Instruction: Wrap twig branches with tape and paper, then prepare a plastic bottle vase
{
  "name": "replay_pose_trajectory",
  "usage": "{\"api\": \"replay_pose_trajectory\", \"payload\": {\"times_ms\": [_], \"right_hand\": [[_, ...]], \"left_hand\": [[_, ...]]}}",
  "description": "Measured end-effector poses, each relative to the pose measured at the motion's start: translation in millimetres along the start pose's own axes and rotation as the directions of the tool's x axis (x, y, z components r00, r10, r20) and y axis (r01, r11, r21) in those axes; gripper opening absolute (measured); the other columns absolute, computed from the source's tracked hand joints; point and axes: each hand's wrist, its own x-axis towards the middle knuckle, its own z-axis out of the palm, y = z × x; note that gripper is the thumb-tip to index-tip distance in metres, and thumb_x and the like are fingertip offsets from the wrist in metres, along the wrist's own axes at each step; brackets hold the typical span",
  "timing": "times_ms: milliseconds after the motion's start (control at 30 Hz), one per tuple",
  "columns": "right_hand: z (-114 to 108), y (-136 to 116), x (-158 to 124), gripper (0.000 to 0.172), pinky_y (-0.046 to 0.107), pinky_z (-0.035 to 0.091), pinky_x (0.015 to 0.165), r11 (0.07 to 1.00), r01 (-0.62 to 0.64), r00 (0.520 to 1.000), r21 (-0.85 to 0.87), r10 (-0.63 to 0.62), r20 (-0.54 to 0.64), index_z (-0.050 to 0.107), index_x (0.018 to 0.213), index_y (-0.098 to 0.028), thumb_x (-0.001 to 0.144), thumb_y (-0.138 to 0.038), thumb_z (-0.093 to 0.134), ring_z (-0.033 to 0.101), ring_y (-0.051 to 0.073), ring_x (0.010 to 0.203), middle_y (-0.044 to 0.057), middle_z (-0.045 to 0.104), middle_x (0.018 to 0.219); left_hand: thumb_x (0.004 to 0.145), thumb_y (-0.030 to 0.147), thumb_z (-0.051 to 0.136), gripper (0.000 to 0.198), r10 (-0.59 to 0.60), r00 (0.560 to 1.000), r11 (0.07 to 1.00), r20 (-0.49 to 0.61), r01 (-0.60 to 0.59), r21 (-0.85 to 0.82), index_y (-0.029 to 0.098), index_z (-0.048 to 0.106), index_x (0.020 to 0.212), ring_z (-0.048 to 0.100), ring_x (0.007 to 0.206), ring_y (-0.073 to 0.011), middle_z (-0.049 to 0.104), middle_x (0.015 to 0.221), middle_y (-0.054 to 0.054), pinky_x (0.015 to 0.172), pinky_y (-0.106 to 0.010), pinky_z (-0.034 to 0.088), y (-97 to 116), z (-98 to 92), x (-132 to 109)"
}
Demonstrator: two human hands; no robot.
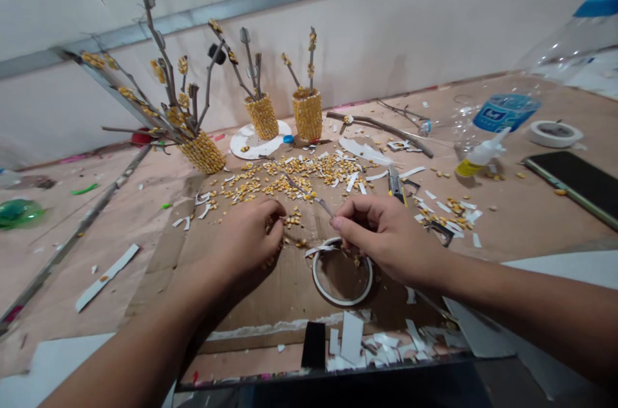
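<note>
My left hand (251, 234) is closed in a loose fist over the cardboard sheet (290, 286), next to a thin grey twig (309, 195). My right hand (381, 234) pinches the near end of that twig between thumb and fingers. The twig runs up and away through a scatter of yellow corn kernels (290, 179). A white tape ring (342, 273) lies just below both hands. I cannot make out what the left fist holds.
Three corn-covered cups with decorated twigs (203, 150) (263, 115) (308, 113) stand at the back. A glue bottle (480, 157), clear plastic bottle (506, 109), tape roll (553, 133), phone (579, 183) and cutter (394, 184) lie right. White paper scraps (367, 340) litter the near edge.
</note>
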Motion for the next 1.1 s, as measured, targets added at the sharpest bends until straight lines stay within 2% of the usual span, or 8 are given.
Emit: {"api": "replay_pose_trajectory", "payload": {"times_ms": [133, 300, 467, 567, 667, 767, 900, 1100], "right_hand": [[-2, 0, 1, 0.023, 0.026, 0.043, 0.056, 1.000, 0.006, 1.000, -0.026, -0.006, -0.004, 0.066, 0.079, -0.019, 0.094, -0.037, 0.065, 0.056, 0.012, 0.061, -0.001, 0.063, 0.068], [-2, -2, 1, 0.023, 0.027, 0.043, 0.058, 0.999, 0.009, 1.000, -0.053, -0.009, -0.009, 0.067, 0.079, -0.019, 0.094, -0.036, 0.064, 0.056, 0.013, 0.063, -0.001, 0.063, 0.069], [-1, -1, 0, 0.023, 0.027, 0.043, 0.058, 0.999, -0.002, 1.000, -0.054, 0.002, 0.005, 0.066, 0.079, -0.019, 0.094, -0.036, 0.064, 0.056, 0.013, 0.064, -0.001, 0.063, 0.070], [-1, 1, 1, 0.022, 0.026, 0.043, 0.059, 0.999, -0.011, 1.000, -0.034, 0.011, 0.011, 0.067, 0.081, -0.018, 0.094, -0.036, 0.064, 0.056, 0.012, 0.064, -0.001, 0.064, 0.070], [0, 2, 2, 0.023, 0.025, 0.043, 0.057, 0.999, -0.040, 0.999, 0.024, 0.039, 0.034, 0.065, 0.081, -0.019, 0.094, -0.037, 0.065, 0.054, 0.012, 0.060, -0.002, 0.063, 0.068], [2, 2, 3, 0.027, 0.024, 0.040, 0.053, 0.993, -0.093, 0.994, 0.065, 0.089, 0.064, 0.064, 0.078, -0.019, 0.094, -0.041, 0.066, 0.050, 0.011, 0.055, -0.002, 0.061, 0.064], [6, -1, 1, 0.033, 0.023, 0.038, 0.051, 0.989, -0.127, 0.988, 0.080, 0.119, 0.098, 0.064, 0.072, -0.018, 0.095, -0.043, 0.064, 0.050, 0.010, 0.054, -0.001, 0.061, 0.063], [9, -4, -1, 0.031, 0.021, 0.039, 0.048, 0.968, -0.181, 0.976, 0.174, 0.155, 0.155, 0.064, 0.075, -0.018, 0.094, -0.043, 0.066, 0.051, 0.008, 0.049, -0.001, 0.064, 0.063]], "left_hand": [[0.086, 0.016, 0.060, 0.014, -0.031, 0.997, 0.999, 0.074, 0.032, -0.011, 0.021, 0.074, 0.085, 0.070, 0.078, -0.0244, 0.077, 0.085, -0.006, 0.069, -0.033, 0.050, -1, -2.9, -1], [0.089, 0.019, 0.063, 0.013, -0.002, 0.999, 0.999, 0.035, 0.000, 0.035, 0.023, 0.075, 0.083, 0.070, 0.075, -0.0229, 0.077, 0.082, -0.006, 0.068, -0.032, 0.050, 0, 3.3, -5], [0.093, 0.024, 0.063, 0.017, -0.008, 0.997, 0.999, 0.072, 0.004, 0.053, 0.022, 0.075, 0.082, 0.070, 0.074, -0.0248, 0.078, 0.082, -0.008, 0.068, -0.034, 0.049, -7, 11.0, -1], [0.093, 0.023, 0.062, 0.018, -0.014, 0.998, 0.999, 0.061, 0.012, 0.032, 0.021, 0.072, 0.078, 0.067, 0.070, -0.0239, 0.075, 0.076, -0.007, 0.065, -0.033, 0.046, -8, 13.4, 0], [0.096, 0.023, 0.060, 0.016, -0.012, 0.999, 1.000, 0.038, 0.013, -0.029, 0.021, 0.069, 0.083, 0.066, 0.069, -0.0210, 0.074, 0.078, -0.004, 0.062, -0.031, 0.046, 1, 10.0, -3], [0.098, 0.022, 0.059, 0.012, 0.026, 0.996, 0.986, -0.088, -0.040, -0.163, 0.021, 0.067, 0.089, 0.065, 0.068, -0.0170, 0.072, 0.079, -0.001, 0.062, -0.028, 0.047, 18, 2.3, -10], [0.097, 0.020, 0.062, 0.007, 0.144, 0.934, 0.950, -0.327, -0.222, -0.217, 0.022, 0.066, 0.091, 0.067, 0.072, -0.0162, 0.073, 0.081, -0.001, 0.069, -0.029, 0.052, 35, -2.9, -19], [0.095, 0.016, 0.069, 0.006, 0.085, 0.894, 0.939, -0.441, -0.220, -0.265, 0.021, 0.071, 0.096, 0.072, 0.071, -0.0137, 0.079, 0.083, 0.001, 0.069, -0.026, 0.056, 35, 6.7, -23]]}}
